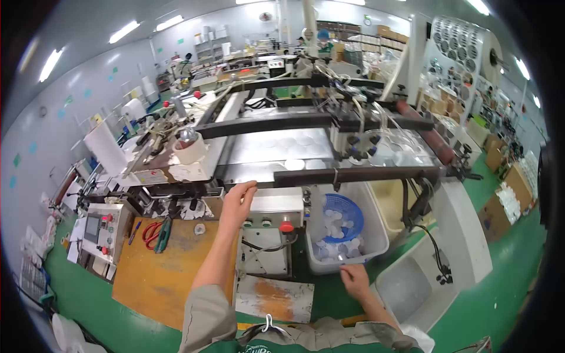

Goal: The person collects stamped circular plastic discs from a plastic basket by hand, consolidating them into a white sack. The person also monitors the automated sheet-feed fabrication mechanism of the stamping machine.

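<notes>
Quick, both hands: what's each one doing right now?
Left hand: fingers curled over the black front bar of the machine, gripping it.
Right hand: at the near rim of the white bin; whether it holds anything cannot be told.

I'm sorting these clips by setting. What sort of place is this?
Probably a factory floor. The left hand grips the dark metal frame bar of a large machine, the right hand reaches by a white plastic bin of round clear lids, above a green painted floor.
</notes>
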The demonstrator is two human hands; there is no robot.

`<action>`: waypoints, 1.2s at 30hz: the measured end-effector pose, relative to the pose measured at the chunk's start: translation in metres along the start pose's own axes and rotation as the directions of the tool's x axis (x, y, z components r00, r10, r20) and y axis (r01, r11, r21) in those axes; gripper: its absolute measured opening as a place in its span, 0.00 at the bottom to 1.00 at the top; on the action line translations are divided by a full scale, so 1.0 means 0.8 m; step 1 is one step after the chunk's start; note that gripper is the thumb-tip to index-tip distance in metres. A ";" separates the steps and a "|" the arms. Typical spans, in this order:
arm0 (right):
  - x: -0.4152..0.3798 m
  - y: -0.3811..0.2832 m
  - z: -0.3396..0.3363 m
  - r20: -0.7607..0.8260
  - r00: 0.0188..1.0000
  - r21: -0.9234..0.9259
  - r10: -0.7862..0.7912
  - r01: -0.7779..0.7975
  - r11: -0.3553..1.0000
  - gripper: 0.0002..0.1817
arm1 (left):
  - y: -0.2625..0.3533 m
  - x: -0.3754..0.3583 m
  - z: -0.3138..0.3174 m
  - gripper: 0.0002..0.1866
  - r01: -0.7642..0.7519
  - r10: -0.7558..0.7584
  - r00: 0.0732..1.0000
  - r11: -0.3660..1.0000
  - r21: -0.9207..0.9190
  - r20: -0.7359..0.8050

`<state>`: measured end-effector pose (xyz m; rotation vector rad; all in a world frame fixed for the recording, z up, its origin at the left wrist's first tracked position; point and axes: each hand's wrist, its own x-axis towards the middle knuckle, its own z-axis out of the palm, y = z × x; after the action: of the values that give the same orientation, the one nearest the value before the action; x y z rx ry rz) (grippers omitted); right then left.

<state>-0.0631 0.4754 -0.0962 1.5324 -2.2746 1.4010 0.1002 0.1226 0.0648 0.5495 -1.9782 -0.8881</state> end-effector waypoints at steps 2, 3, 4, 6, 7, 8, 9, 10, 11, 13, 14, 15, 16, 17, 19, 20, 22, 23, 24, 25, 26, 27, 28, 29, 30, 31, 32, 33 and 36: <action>0.067 -0.041 0.014 0.142 0.976 0.106 -0.167 0.153 0.983 0.07 | -0.024 0.029 0.005 0.11 -0.093 0.088 0.996 0.964 0.250 0.031; 0.101 -0.065 0.019 0.120 0.951 0.151 -0.286 0.267 0.952 0.08 | -0.041 0.043 0.009 0.12 -0.107 0.100 0.994 0.961 0.256 0.043; 0.133 -0.086 0.028 0.090 0.915 0.192 -0.394 0.373 0.908 0.09 | -0.058 0.057 0.012 0.13 -0.162 0.159 0.987 0.931 0.326 0.039; 0.189 -0.111 0.048 0.073 0.838 0.274 -0.541 0.505 0.818 0.12 | -0.077 0.078 0.024 0.15 -0.170 0.153 0.985 0.881 0.441 0.074; 0.216 -0.120 0.061 0.031 0.789 0.275 -0.614 0.584 0.764 0.13 | -0.097 0.088 0.029 0.17 -0.146 0.113 0.989 0.856 0.496 0.095; 0.240 -0.130 0.068 0.031 0.776 0.283 -0.630 0.598 0.750 0.11 | -0.129 0.100 0.035 0.20 -0.152 0.093 0.987 0.804 0.575 0.130; 0.262 -0.134 0.084 0.036 0.764 0.273 -0.644 0.613 0.742 0.09 | -0.153 0.109 0.041 0.22 -0.167 0.077 0.983 0.745 0.646 0.165; 0.279 -0.130 0.100 0.057 0.753 0.256 -0.655 0.623 0.739 0.09 | -0.161 0.113 0.045 0.25 -0.126 -0.006 0.983 0.696 0.707 0.181; 0.291 -0.122 0.115 0.062 0.759 0.263 -0.648 0.614 0.744 0.09 | -0.165 0.120 0.052 0.28 -0.090 -0.086 0.979 0.636 0.766 0.186; 0.299 -0.107 0.142 0.053 0.786 0.194 -0.615 0.596 0.779 0.07 | -0.150 0.124 0.057 0.30 0.003 -0.240 0.953 0.618 0.786 0.186; 0.300 -0.110 0.138 0.044 0.792 0.214 -0.609 0.588 0.780 0.08 | -0.148 0.126 0.056 0.30 -0.007 -0.255 0.946 0.603 0.798 0.201; 0.299 -0.115 0.132 0.041 0.798 0.240 -0.601 0.576 0.782 0.09 | -0.145 0.127 0.056 0.30 -0.011 -0.279 0.936 0.586 0.810 0.214; 0.299 -0.115 0.130 0.037 0.810 0.240 -0.585 0.561 0.792 0.09 | -0.143 0.128 0.057 0.30 0.004 -0.307 0.927 0.584 0.812 0.217; 0.298 -0.113 0.129 0.052 0.806 0.261 -0.589 0.559 0.787 0.10 | -0.138 0.129 0.058 0.30 0.016 -0.335 0.916 0.579 0.815 0.219; 0.299 -0.109 0.128 0.041 0.805 0.313 -0.592 0.552 0.773 0.11 | -0.137 0.131 0.060 0.28 0.016 -0.393 0.892 0.520 0.854 0.222; 0.299 -0.107 0.130 0.013 0.803 0.325 -0.595 0.560 0.762 0.10 | -0.137 0.132 0.059 0.28 0.009 -0.395 0.891 0.509 0.861 0.225; 0.297 -0.104 0.136 -0.049 0.810 0.334 -0.585 0.565 0.755 0.10 | -0.148 0.131 0.056 0.29 -0.024 -0.379 0.893 0.495 0.868 0.241; 0.296 -0.102 0.139 -0.067 0.801 0.339 -0.594 0.579 0.742 0.10 | -0.153 0.128 0.055 0.29 -0.044 -0.350 0.904 0.495 0.868 0.245; 0.295 -0.099 0.140 -0.080 0.792 0.345 -0.605 0.591 0.729 0.10 | -0.163 0.126 0.052 0.29 -0.082 -0.314 0.910 0.502 0.861 0.270; 0.294 -0.095 0.141 -0.098 0.798 0.340 -0.595 0.589 0.733 0.10 | -0.171 0.127 0.050 0.29 -0.115 -0.278 0.916 0.510 0.852 0.290; 0.293 -0.094 0.143 -0.103 0.799 0.354 -0.593 0.586 0.729 0.10 | -0.174 0.127 0.049 0.29 -0.130 -0.273 0.914 0.502 0.855 0.299; 0.293 -0.094 0.145 -0.106 0.799 0.371 -0.592 0.584 0.722 0.10 | -0.175 0.126 0.048 0.28 -0.138 -0.260 0.917 0.503 0.853 0.301; 0.293 -0.092 0.146 -0.123 0.790 0.384 -0.600 0.596 0.706 0.10 | -0.176 0.127 0.048 0.28 -0.143 -0.246 0.921 0.507 0.850 0.302; 0.293 -0.092 0.147 -0.132 0.792 0.385 -0.596 0.595 0.706 0.10 | -0.170 0.128 0.050 0.28 -0.151 -0.245 0.920 0.501 0.852 0.307; 0.293 -0.092 0.147 -0.132 0.787 0.392 -0.602 0.599 0.698 0.10 | -0.165 0.129 0.051 0.28 -0.128 -0.279 0.917 0.469 0.874 0.284; 0.294 -0.090 0.148 -0.131 0.781 0.395 -0.611 0.606 0.690 0.10 | -0.160 0.131 0.052 0.28 -0.104 -0.309 0.915 0.438 0.893 0.258; 0.293 -0.091 0.145 -0.163 0.766 0.379 -0.622 0.630 0.677 0.10 | -0.174 0.134 0.045 0.28 -0.170 -0.243 0.915 0.494 0.852 0.323; 0.292 -0.092 0.150 -0.165 0.762 0.371 -0.626 0.636 0.677 0.10 | -0.173 0.133 0.041 0.28 -0.173 -0.234 0.917 0.497 0.850 0.323; 0.292 -0.090 0.154 -0.109 0.792 0.438 -0.601 0.581 0.686 0.10 | -0.171 0.137 0.049 0.28 -0.149 -0.276 0.919 0.416 0.897 0.281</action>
<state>-0.0756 0.2172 -0.0058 2.1736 -1.2631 1.7331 0.0153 -0.0242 0.0051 1.1352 -2.7736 0.2297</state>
